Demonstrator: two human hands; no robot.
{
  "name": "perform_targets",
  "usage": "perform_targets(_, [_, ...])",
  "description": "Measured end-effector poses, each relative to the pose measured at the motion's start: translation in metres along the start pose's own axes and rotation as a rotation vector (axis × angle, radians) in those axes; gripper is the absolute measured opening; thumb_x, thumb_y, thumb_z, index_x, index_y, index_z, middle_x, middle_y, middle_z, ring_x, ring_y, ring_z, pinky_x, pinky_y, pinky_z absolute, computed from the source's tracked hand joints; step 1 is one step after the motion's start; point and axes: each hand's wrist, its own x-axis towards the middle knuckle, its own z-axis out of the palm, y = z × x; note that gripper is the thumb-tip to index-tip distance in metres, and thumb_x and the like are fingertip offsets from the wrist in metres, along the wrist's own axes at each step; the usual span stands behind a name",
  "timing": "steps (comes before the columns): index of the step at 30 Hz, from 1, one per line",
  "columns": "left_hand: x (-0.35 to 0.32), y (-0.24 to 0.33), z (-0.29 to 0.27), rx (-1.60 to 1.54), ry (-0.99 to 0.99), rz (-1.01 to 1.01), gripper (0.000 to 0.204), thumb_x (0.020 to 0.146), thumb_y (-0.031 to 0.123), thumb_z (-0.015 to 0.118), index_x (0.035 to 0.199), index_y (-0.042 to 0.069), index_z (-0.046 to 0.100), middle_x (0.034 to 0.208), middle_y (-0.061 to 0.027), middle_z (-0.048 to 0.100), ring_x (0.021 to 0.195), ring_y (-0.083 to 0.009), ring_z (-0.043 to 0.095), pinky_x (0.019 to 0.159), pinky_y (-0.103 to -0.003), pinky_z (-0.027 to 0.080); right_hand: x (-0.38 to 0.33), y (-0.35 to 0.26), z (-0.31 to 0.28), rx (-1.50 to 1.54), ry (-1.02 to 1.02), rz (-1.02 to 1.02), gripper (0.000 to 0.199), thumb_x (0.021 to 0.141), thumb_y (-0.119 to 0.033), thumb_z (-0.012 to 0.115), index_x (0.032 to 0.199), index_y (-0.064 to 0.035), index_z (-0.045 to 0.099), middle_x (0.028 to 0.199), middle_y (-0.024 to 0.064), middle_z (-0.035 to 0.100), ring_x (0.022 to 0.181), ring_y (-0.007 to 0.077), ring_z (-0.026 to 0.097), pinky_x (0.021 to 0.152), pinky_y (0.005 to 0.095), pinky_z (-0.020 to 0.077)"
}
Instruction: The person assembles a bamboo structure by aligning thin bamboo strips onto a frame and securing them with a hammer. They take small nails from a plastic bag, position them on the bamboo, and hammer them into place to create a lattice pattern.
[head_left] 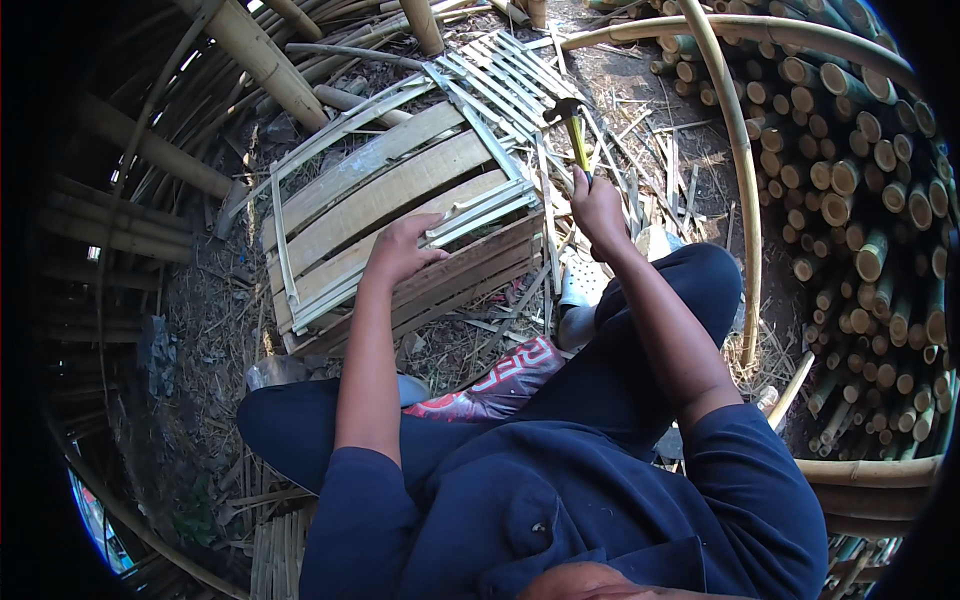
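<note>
A wooden slatted crate (pixel 380 184) lies before me, with a frame of pale bamboo strips (pixel 482 212) along its upper edges. My left hand (pixel 402 248) grips the near edge, fingers over the strips and thumb lower on my side; its fingertips partly hide what lies beneath them. To the right of the crate, my right hand (pixel 598 212) is closed round the handle of a hammer (pixel 577 138). The hammer has a dark claw head and a yellow and black handle. Its head is raised, apart from the strips.
A panel of bamboo slats (pixel 505 75) lies beyond the crate. Stacked cut bamboo poles (pixel 835 208) fill the right side, behind a curved bamboo rail (pixel 745 180). Bamboo posts (pixel 262 62) stand at the far left. A red printed sack (pixel 505 385) lies by my legs, among scattered shavings.
</note>
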Motion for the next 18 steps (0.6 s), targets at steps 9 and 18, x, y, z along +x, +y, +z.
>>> perform_targets(9, [0.0, 0.006, 0.008, 0.115, 0.127, 0.127, 0.068, 0.073, 0.01, 0.078, 0.138, 0.005, 0.058, 0.129, -0.0185, 0.063, 0.118, -0.035, 0.061, 0.104, -0.039, 0.048, 0.018, -0.002, 0.026, 0.154, -0.367, 0.15, 0.043, 0.086, -0.037, 0.082, 0.079, 0.0012, 0.062, 0.069, 0.0094, 0.065, 0.059, 0.0184, 0.062, 0.057, 0.0369, 0.05])
perform_targets(18, [0.004, 0.008, 0.031, 0.107, 0.21, 0.124, 0.068, 0.066, 0.003, 0.064, 0.134, 0.003, 0.06, 0.118, -0.0158, 0.058, 0.114, -0.0353, 0.055, 0.104, -0.041, 0.044, 0.023, 0.0, 0.044, 0.13, -0.444, 0.105, 0.036, 0.083, -0.027, 0.086, 0.091, 0.003, 0.067, 0.073, 0.0085, 0.068, 0.061, 0.0153, 0.064, 0.059, 0.0335, 0.0509])
